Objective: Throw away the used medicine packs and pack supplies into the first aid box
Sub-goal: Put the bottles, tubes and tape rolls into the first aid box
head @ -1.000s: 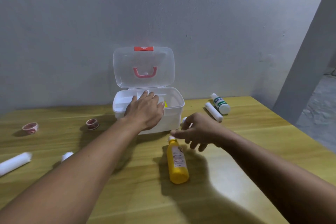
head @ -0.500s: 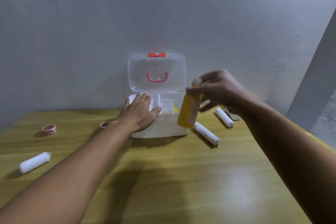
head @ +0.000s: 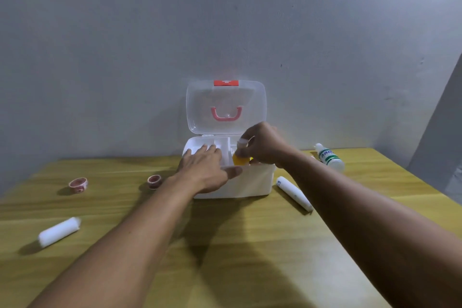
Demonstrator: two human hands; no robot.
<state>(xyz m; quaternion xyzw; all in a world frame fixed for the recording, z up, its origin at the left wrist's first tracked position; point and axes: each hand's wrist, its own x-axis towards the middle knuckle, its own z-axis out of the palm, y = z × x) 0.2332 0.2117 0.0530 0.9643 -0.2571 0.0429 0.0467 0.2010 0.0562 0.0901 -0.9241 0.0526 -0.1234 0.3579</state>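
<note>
Head view: one first aid box (head: 252,182) open on surface (head: 225,245); two tape rolls (head: 78,185), two white bandage rolls (head: 58,232), one green-label bottle (head: 329,158). Left hand (head: 203,170) flat, fingers spread, on box rim. Right hand (head: 262,144) grips yellow bottle (head: 241,159), half second ago beside box, now upright inside.

**Plastic, gauze and wood grain**

The white first aid box (head: 252,182) looked like smooth matt plastic, its raised clear lid (head: 225,97) glossy and translucent, with a pink plastic handle (head: 226,114) and a red plastic latch (head: 226,83). The yellow bottle (head: 240,159) had a smooth plastic sheen. The white bandage roll (head: 59,231) looked soft, fuzzy and matt, like woven gauze. The yellowish tabletop (head: 250,257) showed streaked wood grain under a faint satin gloss. The grey wall (head: 100,57) looked matt and scuffed.
</note>
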